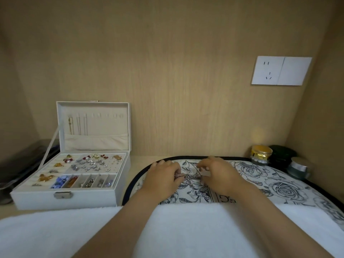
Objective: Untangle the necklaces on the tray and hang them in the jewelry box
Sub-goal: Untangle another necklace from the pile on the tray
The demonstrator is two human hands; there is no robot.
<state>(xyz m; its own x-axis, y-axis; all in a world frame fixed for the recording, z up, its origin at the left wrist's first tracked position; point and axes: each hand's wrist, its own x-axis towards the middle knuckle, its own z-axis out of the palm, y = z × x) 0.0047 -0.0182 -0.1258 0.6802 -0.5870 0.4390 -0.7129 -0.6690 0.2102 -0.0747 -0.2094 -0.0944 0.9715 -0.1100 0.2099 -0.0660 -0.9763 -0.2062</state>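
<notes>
Fingers (204, 164) of the left hand (162, 176) and right hand (218, 175) curl inward, pinching a tangle of silver necklaces (191, 178) at the middle of a floral tray (283, 185). Left of the tray, a white jewelry box (70, 199) stands open, earrings (93, 162) and beads (60, 181) filling its compartments, thin chains (80, 124) hanging inside its lid (104, 127). Three small jars (261, 153) sit at the tray's far right corner.

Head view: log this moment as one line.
stage: untangling | left hand: pinches tangled necklaces | right hand: pinches them too | place: on floral tray | jewelry box: open, some chains hung in lid
</notes>
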